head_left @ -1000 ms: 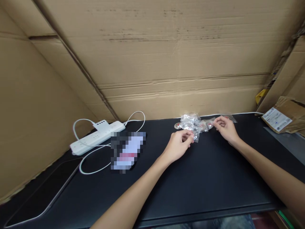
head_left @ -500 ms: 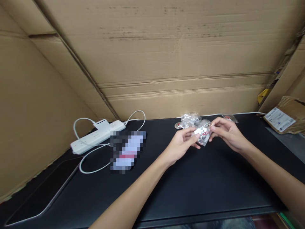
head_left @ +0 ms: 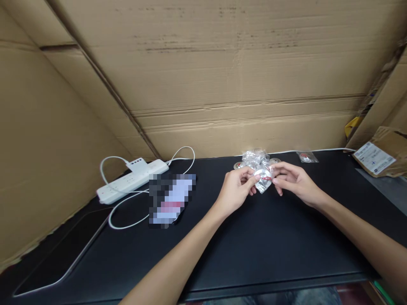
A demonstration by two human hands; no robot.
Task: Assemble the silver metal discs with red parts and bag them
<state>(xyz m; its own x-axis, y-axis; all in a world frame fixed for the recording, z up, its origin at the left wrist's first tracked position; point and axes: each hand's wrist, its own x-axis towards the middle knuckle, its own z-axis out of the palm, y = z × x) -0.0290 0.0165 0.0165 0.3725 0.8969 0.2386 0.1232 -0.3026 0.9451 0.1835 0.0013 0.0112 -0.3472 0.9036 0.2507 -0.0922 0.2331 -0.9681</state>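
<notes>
Between my two hands is a small clear plastic bag with a round silvery disc and something red in it [head_left: 263, 182]. My left hand [head_left: 238, 187] pinches the bag's left edge between thumb and fingers. On the other side, the thumb and fingers of my right hand [head_left: 295, 183] close on the right edge by the red part. Just behind lies a heap of crinkled clear plastic bags [head_left: 253, 156]. A round disc with a red mark [head_left: 237, 165] shows at the heap's left, and another round disc [head_left: 274, 160] peeks out at its right, partly covered.
A flat clear packet with a red piece [head_left: 307, 157] lies at the back right. A torn brown parcel [head_left: 380, 154] stands at the far right. To the left are a white power strip [head_left: 132, 182], its cables, a pixelated phone-like object [head_left: 173, 201] and a dark tablet [head_left: 63, 254].
Both hands have shifted slightly left with the bag. The bag has turned, so the silvery disc and red part face me more. A disc at the heap's right has come into view.
</notes>
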